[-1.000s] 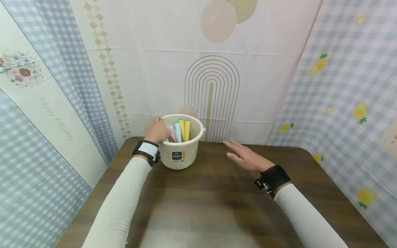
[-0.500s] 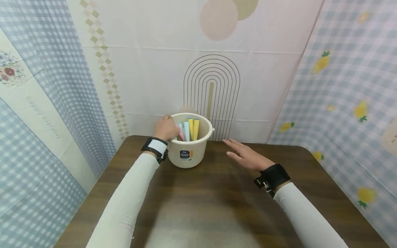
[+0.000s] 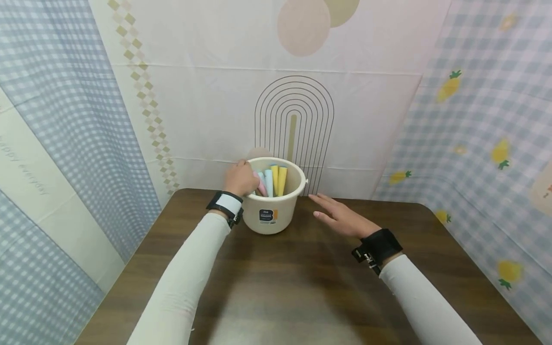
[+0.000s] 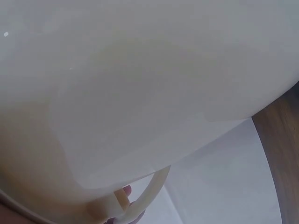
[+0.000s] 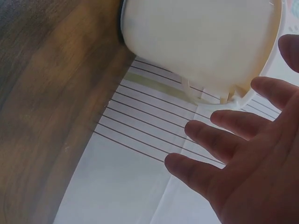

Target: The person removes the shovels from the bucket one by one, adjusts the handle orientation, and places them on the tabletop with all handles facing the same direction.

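A cream plastic bucket (image 3: 286,211) with a dark label stands upright near the table's back edge. Several slim pink, light blue and yellow pieces (image 3: 276,182) poke up inside it; their kind is unclear. My left hand (image 3: 240,178) grips the bucket's left rim. In the left wrist view the bucket wall (image 4: 149,102) fills most of the picture, with a bit of fingertips (image 4: 127,190) showing by the handle (image 4: 152,196). My right hand (image 3: 342,218), fingers straight and spread, hovers to the right of the bucket, apart from it in the head view, and holds nothing.
The dark brown wooden table (image 3: 276,287) lies beneath both arms. Behind it hangs a white patterned curtain (image 3: 207,115), close to the bucket. Blue checked cloth (image 3: 73,96) hangs at the left, and checked cloth with pineapples (image 3: 474,143) at the right.
The bucket has slid to the right along the table with my left hand on its rim, coming nearer to my right hand. My right hand has stayed almost still.
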The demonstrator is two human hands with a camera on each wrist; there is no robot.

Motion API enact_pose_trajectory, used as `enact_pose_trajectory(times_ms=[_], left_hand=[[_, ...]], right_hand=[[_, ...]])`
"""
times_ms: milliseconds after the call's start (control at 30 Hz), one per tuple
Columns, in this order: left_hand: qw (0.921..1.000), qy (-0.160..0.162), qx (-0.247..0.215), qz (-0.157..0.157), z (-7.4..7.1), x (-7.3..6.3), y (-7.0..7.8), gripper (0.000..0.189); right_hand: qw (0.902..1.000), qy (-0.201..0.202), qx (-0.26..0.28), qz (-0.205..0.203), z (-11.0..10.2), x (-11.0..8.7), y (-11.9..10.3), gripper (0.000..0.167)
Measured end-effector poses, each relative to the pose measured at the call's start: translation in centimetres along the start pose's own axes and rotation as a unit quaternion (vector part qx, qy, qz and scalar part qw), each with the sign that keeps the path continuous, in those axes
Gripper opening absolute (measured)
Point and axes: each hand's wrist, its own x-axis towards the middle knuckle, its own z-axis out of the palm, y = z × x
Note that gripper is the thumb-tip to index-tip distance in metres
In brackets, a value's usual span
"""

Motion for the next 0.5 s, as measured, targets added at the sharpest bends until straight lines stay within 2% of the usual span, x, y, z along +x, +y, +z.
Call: enact_pose_trajectory(times_ms=[367, 500], left_hand=[[0.9999, -0.005, -0.012, 0.003, 0.9, 0.4, 1.2, 0.056], [0.9998, -0.002, -0.015, 0.015, 1.2, 0.7, 1.5, 0.052]], right_hand=[[0.9999, 0.007, -0.006, -0.003, -0.3, -0.5, -0.2, 0.063], [0.9999, 0.01, -0.006, -0.003, -0.5, -0.9, -0.4, 0.063]])
